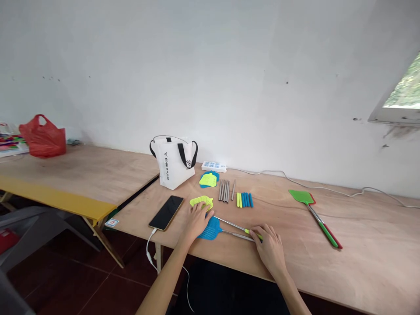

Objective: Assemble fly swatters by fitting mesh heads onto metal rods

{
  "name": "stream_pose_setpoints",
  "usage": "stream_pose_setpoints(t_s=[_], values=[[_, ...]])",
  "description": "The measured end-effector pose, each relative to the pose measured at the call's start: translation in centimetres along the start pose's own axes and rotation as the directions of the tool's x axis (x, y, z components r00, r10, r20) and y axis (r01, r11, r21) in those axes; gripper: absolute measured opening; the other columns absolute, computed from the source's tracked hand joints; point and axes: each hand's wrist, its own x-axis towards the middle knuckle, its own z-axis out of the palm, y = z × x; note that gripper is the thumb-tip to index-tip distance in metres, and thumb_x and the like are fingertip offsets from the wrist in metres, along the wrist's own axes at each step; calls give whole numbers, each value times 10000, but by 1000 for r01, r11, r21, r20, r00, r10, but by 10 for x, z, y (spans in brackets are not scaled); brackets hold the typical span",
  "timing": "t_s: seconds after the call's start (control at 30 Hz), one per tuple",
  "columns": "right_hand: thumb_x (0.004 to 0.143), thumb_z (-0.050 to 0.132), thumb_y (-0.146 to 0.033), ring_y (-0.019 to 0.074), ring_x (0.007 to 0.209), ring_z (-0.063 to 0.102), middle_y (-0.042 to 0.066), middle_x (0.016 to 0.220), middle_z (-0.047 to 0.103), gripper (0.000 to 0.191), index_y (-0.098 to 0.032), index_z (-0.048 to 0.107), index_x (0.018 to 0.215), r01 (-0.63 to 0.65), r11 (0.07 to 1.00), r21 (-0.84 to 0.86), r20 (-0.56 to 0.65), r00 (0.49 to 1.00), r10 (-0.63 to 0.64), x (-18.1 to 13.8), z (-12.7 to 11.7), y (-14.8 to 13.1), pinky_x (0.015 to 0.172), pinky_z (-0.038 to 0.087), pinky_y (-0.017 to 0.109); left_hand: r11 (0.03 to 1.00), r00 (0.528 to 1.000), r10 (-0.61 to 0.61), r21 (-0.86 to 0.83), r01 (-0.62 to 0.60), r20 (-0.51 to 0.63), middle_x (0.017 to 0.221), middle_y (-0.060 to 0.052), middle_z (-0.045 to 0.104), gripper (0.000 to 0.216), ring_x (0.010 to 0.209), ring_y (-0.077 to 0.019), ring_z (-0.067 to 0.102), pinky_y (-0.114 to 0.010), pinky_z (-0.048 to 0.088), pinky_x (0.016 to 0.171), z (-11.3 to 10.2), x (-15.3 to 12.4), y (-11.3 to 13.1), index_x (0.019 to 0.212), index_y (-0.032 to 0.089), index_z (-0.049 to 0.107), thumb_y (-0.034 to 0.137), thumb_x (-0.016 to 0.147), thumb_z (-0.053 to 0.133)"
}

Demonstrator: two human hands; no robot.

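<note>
Two fly swatters lie side by side near the front table edge. The nearer one has a blue mesh head (210, 229) and a metal shaft (236, 235). The farther one has a metal shaft (231, 224) and a yellow-green grip. My left hand (196, 222) is closed around the farther swatter's head end, which it mostly hides, with its fingertips over a yellow-green mesh head (201, 201). At the other end, my right hand (269, 246) is closed on the yellow-green grip (257, 235). It covers the end of the nearer swatter too.
Behind my hands lie stacked mesh heads (208, 180), several metal tubes (224, 191) and yellow-green and blue grips (245, 200). A phone (166, 212) on a cable and a white bag (173, 168) are left. Green and red swatters (316, 214) lie right. A power strip (214, 166) sits behind.
</note>
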Motion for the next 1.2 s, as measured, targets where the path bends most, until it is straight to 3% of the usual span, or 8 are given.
stream_pose_setpoints(t_s=[0.3,0.43,0.6,0.77,0.9,1.0,1.2], values=[[1071,338,-352,230,870,646,35,907,732,308,-245,592,933,-60,997,47,19,998,59,0,1,1,784,384,361,999,999,20,-28,-22,-42,1505,-97,497,413,1437,-337,368,-542,334,1138,18,5,-20,1337,280,622,256,1023,354],[1068,328,-352,235,884,629,45,957,724,308,-246,596,961,-87,994,64,17,996,86,3,-5,-4,767,389,351,1000,999,14,-1,-14,-32,1534,-143,471,431,1455,-347,363,-586,276,1183,24,6,-22,1405,201,529,296,1007,392],[1065,372,-385,231,914,600,39,953,680,288,-258,624,1005,19,996,88,82,996,-26,4,-10,-11,794,404,345,1000,999,-25,-17,25,-38,1580,-173,399,460,1497,-387,286,-611,225,1204,25,5,-20,1381,177,533,384,973,492],[1044,439,-459,224,863,575,38,878,610,339,-252,640,867,101,994,40,152,983,-106,2,-8,-15,775,410,348,996,995,-86,-37,84,-45,1587,-188,354,508,1511,-453,196,-624,253,1177,24,3,-19,1300,181,574,484,896,628],[980,560,-526,242,918,577,38,931,602,276,-282,682,941,125,991,50,207,969,-133,1,-7,-15,798,427,367,999,992,-48,-19,47,-121,1507,-191,445,512,1463,-426,300,-598,298,1157,24,2,-21,1268,175,555,536,910,611],[989,569,-438,238,913,573,36,934,596,193,-296,697,960,128,990,64,243,960,-139,1,-6,-13,793,434,368,1000,985,-12,-3,12,-175,1429,-191,514,454,1384,-381,419,-556,354,1122,22,2,-23,1291,171,536,489,967,539],[997,520,-265,230,905,576,34,918,605,196,-272,685,891,118,986,118,293,945,-148,3,-7,3,806,448,367,998,990,-68,-13,67,-123,1375,-184,556,463,1271,-361,526,-493,429,1048,12,2,-18,1308,151,562,457,962,548]])
